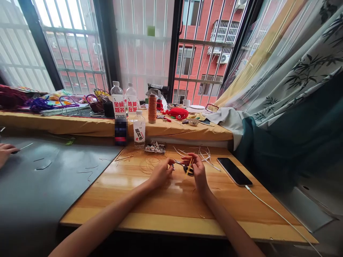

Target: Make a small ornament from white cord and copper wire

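Over the wooden table, my left hand (162,172) is closed in a pinch on a small whitish-and-blue piece (173,166), too small to name. A short way to its right, my right hand (198,172) holds a thin yellow stick (189,167), tilted, between thumb and fingers. Black-handled scissors (189,171) lie on the table just behind the stick, their blades pointing toward my left hand. My right fingers partly cover the scissors. Thin brown wire (146,166) lies in loose loops beyond my left hand, and white strips (207,156) lie behind my right hand.
A clear tray of small pieces (155,147) stands at the table's back beside a bottle (139,132). A phone (234,171) with a white cable lies at right. A spool (152,109) stands on the sill. Another person's hand (5,153) is at far left over the grey table (53,185).
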Tool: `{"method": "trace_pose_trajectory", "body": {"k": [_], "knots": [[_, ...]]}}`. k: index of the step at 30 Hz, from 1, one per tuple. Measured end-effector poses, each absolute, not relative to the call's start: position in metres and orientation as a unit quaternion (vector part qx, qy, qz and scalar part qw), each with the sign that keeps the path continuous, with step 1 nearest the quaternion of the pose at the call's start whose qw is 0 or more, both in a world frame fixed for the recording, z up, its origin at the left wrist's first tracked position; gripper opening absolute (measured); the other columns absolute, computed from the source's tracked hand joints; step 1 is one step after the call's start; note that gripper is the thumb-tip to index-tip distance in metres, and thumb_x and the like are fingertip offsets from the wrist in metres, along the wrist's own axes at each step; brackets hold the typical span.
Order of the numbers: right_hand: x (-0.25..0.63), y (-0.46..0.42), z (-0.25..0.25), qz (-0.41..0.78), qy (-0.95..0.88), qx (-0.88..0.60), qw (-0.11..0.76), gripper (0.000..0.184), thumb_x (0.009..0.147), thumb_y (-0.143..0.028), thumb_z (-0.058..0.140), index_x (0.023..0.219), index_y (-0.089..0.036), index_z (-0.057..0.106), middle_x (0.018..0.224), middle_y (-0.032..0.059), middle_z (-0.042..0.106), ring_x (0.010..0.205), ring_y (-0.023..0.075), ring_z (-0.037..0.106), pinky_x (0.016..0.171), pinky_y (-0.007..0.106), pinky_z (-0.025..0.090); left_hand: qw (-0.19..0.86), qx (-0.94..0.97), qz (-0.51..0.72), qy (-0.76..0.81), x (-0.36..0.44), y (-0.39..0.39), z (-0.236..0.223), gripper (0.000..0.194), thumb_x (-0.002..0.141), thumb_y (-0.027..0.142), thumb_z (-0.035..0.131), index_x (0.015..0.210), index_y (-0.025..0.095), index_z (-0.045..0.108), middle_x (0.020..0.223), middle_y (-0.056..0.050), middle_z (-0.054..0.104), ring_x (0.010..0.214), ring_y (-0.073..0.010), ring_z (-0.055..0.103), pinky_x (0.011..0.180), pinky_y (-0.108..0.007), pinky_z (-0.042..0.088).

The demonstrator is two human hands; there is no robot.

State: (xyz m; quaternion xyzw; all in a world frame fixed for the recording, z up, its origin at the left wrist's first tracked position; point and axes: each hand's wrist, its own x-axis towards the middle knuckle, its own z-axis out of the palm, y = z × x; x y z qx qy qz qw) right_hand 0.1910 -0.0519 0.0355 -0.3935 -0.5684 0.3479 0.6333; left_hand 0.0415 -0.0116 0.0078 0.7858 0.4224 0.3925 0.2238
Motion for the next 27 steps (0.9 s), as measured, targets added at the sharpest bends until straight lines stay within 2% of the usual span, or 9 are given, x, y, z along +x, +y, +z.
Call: {"method": "trace_pose_trajectory", "body": {"k": [5, 8, 12, 16, 20, 23, 27], "knots": [[0.189, -0.045, 0.035, 0.41, -0.531, -0.398, 0.626, 0.025, 0.072, -0.04, 0.051, 0.082, -0.021, 0.04, 0.086, 0.0048, 0.062, 0.06, 0.012, 0.057, 0.051, 0.022, 0.039, 0.243, 0.817, 0.346, 0.392, 0.04, -0.009, 0.008, 0.019, 0.075, 0.017, 0.042, 0.086, 0.018, 0.058, 0.071, 0.0, 0.062, 0.065, -0.012, 0.055, 0.061, -0.021, 0.04], [0.189, -0.044, 0.033, 0.431, -0.506, -0.403, 0.628, 0.031, 0.071, -0.05, 0.05, 0.076, -0.021, 0.041, 0.072, 0.0007, 0.061, 0.048, 0.0091, 0.051, 0.046, 0.021, 0.036, 0.217, 0.842, 0.313, 0.383, 0.039, -0.008, 0.006, 0.021, 0.076, 0.02, 0.044, 0.086, 0.018, 0.061, 0.075, -0.002, 0.064, 0.07, -0.0137, 0.056, 0.065, -0.023, 0.04], [0.188, -0.044, 0.029, 0.457, -0.495, -0.42, 0.608, 0.042, 0.071, -0.06, 0.042, 0.075, -0.02, 0.05, 0.055, -0.0036, 0.051, 0.04, 0.0068, 0.04, 0.04, 0.02, 0.029, 0.204, 0.85, 0.307, 0.376, 0.039, -0.007, 0.003, 0.023, 0.078, 0.022, 0.042, 0.088, 0.018, 0.063, 0.081, -0.004, 0.064, 0.076, -0.015, 0.056, 0.068, -0.024, 0.04], [0.189, -0.042, 0.026, 0.45, -0.496, -0.448, 0.593, 0.037, 0.07, -0.052, 0.048, 0.066, -0.017, 0.056, 0.049, -0.0045, 0.044, 0.04, 0.0058, 0.036, 0.039, 0.02, 0.026, 0.196, 0.855, 0.309, 0.366, 0.038, -0.009, 0.004, 0.021, 0.078, 0.026, 0.045, 0.087, 0.018, 0.062, 0.082, -0.004, 0.062, 0.074, -0.0147, 0.055, 0.067, -0.024, 0.041], [0.19, -0.041, 0.026, 0.45, -0.488, -0.448, 0.599, 0.024, 0.067, -0.04, 0.055, 0.076, -0.018, 0.053, 0.051, -0.0056, 0.048, 0.04, 0.0059, 0.036, 0.04, 0.019, 0.027, 0.203, 0.875, 0.294, 0.325, 0.038, -0.011, 0.005, 0.018, 0.077, 0.023, 0.047, 0.084, 0.019, 0.063, 0.085, -0.004, 0.06, 0.075, -0.0147, 0.055, 0.067, -0.024, 0.041], [0.19, -0.041, 0.026, 0.448, -0.476, -0.443, 0.613, 0.024, 0.064, -0.038, 0.058, 0.075, -0.019, 0.049, 0.052, -0.0067, 0.048, 0.041, 0.006, 0.037, 0.041, 0.019, 0.028, 0.211, 0.88, 0.3, 0.303, 0.037, -0.014, 0.006, 0.02, 0.079, 0.02, 0.044, 0.086, 0.02, 0.063, 0.088, -0.005, 0.059, 0.076, -0.014, 0.055, 0.069, -0.024, 0.042], [0.193, -0.038, 0.022, 0.43, -0.474, -0.456, 0.619, 0.026, 0.061, -0.039, 0.062, 0.072, -0.019, 0.049, 0.051, -0.0067, 0.047, 0.045, 0.0077, 0.042, 0.045, 0.02, 0.031, 0.159, 0.87, 0.326, 0.334, 0.036, -0.016, 0.008, 0.017, 0.077, 0.025, 0.049, 0.089, 0.02, 0.06, 0.093, -0.005, 0.055, 0.081, -0.0153, 0.053, 0.072, -0.026, 0.041]]}}
